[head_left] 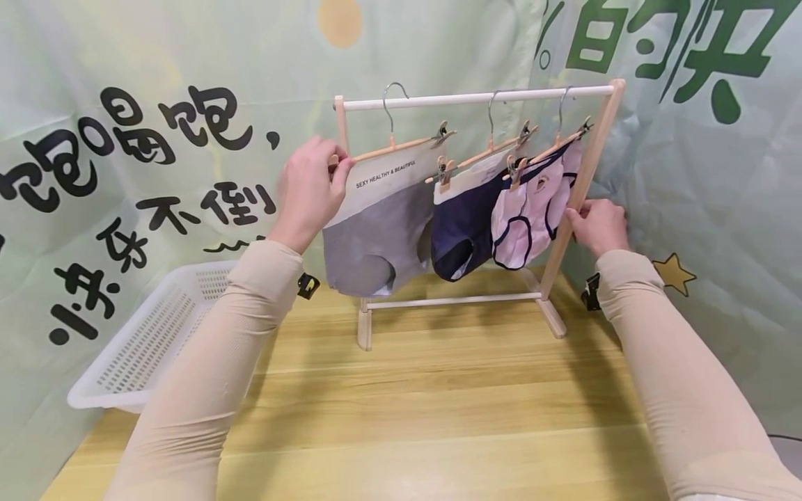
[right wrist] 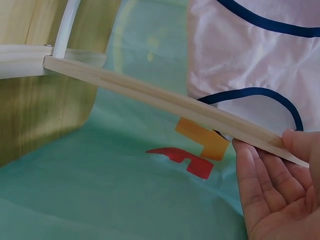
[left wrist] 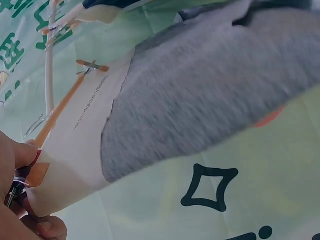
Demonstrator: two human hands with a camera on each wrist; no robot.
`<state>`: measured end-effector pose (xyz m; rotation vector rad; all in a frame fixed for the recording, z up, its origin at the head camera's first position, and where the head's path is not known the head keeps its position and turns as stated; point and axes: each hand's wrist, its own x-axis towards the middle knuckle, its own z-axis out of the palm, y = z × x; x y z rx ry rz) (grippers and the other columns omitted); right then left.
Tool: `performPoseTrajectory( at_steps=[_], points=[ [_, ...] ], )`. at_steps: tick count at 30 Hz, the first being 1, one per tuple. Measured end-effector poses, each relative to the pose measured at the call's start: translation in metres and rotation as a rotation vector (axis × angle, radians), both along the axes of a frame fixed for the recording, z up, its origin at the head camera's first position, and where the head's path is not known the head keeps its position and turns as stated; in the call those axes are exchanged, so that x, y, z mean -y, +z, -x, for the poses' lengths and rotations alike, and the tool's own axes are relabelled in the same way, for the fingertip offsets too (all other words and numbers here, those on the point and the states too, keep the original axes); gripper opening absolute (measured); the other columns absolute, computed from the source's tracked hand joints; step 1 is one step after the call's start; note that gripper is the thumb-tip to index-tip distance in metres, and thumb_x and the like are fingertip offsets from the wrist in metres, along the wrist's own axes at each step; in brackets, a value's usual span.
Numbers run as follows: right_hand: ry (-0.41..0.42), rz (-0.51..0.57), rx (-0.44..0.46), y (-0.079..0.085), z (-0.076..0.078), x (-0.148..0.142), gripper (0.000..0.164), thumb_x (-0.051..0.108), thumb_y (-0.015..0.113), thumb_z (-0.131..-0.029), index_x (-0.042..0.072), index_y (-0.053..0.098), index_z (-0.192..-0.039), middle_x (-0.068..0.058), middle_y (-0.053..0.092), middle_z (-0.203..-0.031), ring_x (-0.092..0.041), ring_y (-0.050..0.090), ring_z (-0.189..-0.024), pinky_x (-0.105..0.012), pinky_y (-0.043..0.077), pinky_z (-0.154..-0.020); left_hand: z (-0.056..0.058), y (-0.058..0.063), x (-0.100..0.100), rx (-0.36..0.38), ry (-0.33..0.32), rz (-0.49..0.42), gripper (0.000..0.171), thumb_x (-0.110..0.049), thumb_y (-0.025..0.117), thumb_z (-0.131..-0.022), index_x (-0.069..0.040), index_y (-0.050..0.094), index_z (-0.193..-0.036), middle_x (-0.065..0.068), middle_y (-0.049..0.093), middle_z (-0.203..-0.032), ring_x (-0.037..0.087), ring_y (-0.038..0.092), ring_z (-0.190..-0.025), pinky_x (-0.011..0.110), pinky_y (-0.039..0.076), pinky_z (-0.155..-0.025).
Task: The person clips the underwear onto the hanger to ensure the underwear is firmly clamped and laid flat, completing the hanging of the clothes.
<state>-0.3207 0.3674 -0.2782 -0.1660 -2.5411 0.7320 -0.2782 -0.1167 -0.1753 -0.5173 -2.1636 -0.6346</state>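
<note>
A small wooden rack with a white top rail (head_left: 451,100) stands on the table, with three clip hangers along it. My left hand (head_left: 307,195) pinches the left end of the nearest hanger, at its clip (left wrist: 38,175), where the white waistband of grey underpants (head_left: 370,243) is. The hanger's hook (head_left: 388,104) is at the rail; whether it rests there I cannot tell. With thumb and fingers on opposite sides, my right hand (head_left: 600,226) holds the rack's right post (right wrist: 165,102). Navy underpants (head_left: 464,216) and pink ones with dark trim (head_left: 532,209) hang farther right.
A white perforated basket (head_left: 106,400) sits at the left of the wooden table (head_left: 401,403). Printed cloth (head_left: 207,62) surrounds the back and sides, close behind the rack. A lower white bar (head_left: 451,301) joins the rack's feet.
</note>
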Motion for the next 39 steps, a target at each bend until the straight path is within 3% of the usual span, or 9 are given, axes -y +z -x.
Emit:
performPoseTrajectory(
  at_steps=[6, 17, 25, 33, 39],
  points=[
    [-0.001, -0.005, 0.001, -0.003, 0.001, 0.002, 0.041, 0.032, 0.06, -0.108, -0.006, 0.074, -0.114, -0.023, 0.075, -0.08, -0.049, 0.065, -0.094, -0.042, 0.043, -0.069, 0.011, 0.006, -0.006, 0.038, 0.02, 0.017, 0.024, -0.024, 0.064, -0.108, -0.003, 0.076, -0.108, 0.015, 0.066, -0.1, 0.034, 0.062, -0.093, 0.048, 0.047, -0.084],
    [0.001, 0.002, -0.002, -0.002, 0.001, 0.004, 0.044, 0.034, 0.059, -0.109, -0.007, 0.073, -0.117, -0.03, 0.075, -0.096, -0.051, 0.065, -0.099, -0.047, 0.045, -0.074, 0.024, 0.004, -0.014, 0.128, 0.016, 0.051, 0.022, -0.025, 0.066, -0.108, -0.006, 0.077, -0.111, 0.012, 0.065, -0.1, 0.031, 0.06, -0.093, 0.045, 0.046, -0.083],
    [-0.011, -0.002, -0.01, -0.002, 0.002, 0.004, 0.042, 0.034, 0.06, -0.108, -0.005, 0.075, -0.11, -0.024, 0.075, -0.086, -0.05, 0.064, -0.1, -0.045, 0.043, -0.073, 0.029, 0.002, -0.018, 0.2, -0.014, 0.047, 0.024, -0.031, 0.066, -0.109, -0.01, 0.074, -0.113, 0.009, 0.068, -0.1, 0.028, 0.058, -0.095, 0.043, 0.045, -0.086],
    [-0.007, 0.003, 0.002, -0.003, 0.002, 0.001, 0.044, 0.035, 0.059, -0.109, -0.006, 0.075, -0.113, -0.021, 0.075, -0.081, -0.05, 0.063, -0.101, -0.043, 0.041, -0.072, 0.029, -0.006, -0.014, 0.228, -0.084, 0.024, 0.04, -0.036, 0.069, -0.106, -0.007, 0.06, -0.132, 0.012, 0.07, -0.114, 0.031, 0.061, -0.108, 0.048, 0.047, -0.096],
    [-0.006, -0.003, 0.004, -0.002, 0.001, 0.001, 0.044, 0.035, 0.058, -0.109, -0.006, 0.074, -0.116, -0.023, 0.076, -0.086, -0.051, 0.063, -0.103, -0.044, 0.042, -0.075, 0.018, -0.013, -0.008, 0.221, -0.152, 0.003, 0.052, -0.034, 0.071, -0.105, -0.005, 0.051, -0.144, 0.016, 0.062, -0.116, 0.033, 0.058, -0.108, 0.046, 0.047, -0.1]
  ],
)
